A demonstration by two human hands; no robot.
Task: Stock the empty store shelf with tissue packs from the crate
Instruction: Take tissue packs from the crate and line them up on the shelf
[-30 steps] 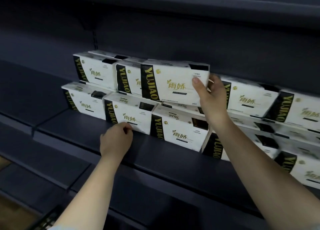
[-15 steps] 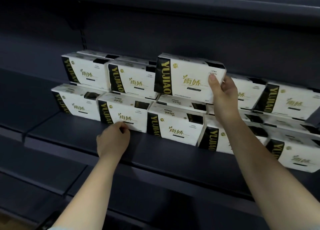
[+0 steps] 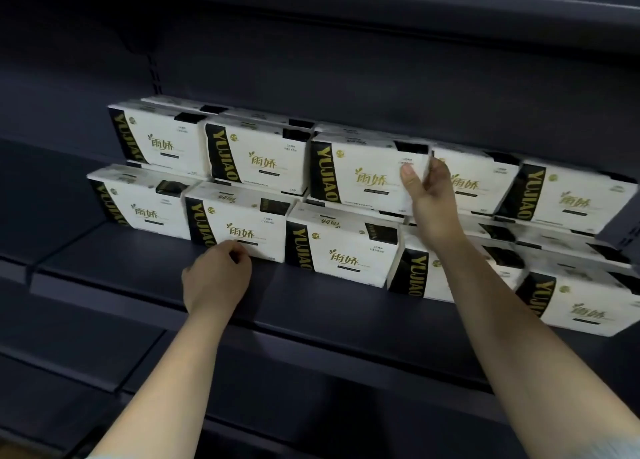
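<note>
White tissue packs with black and gold YUJIAO bands stand in two stacked rows on a dark shelf (image 3: 311, 306). My right hand (image 3: 429, 202) pinches the right end of one upper-row tissue pack (image 3: 360, 174), thumb on its front and fingers behind its edge. That pack sits in line with its neighbours on top of the lower row. My left hand (image 3: 216, 282) is curled into a loose fist, its knuckles touching the bottom front of a lower-row pack (image 3: 239, 223). The crate is out of view.
A bare stretch of the shelf runs in front of the packs and off to the left. Another dark shelf (image 3: 381, 15) hangs overhead, and a lower one (image 3: 69, 347) sits beneath. A shelf bracket end (image 3: 623, 233) juts in at the right edge.
My right hand has lowered the held pack from above the upper row down into line with the packs beside it. My left hand has stayed against the lower pack.
</note>
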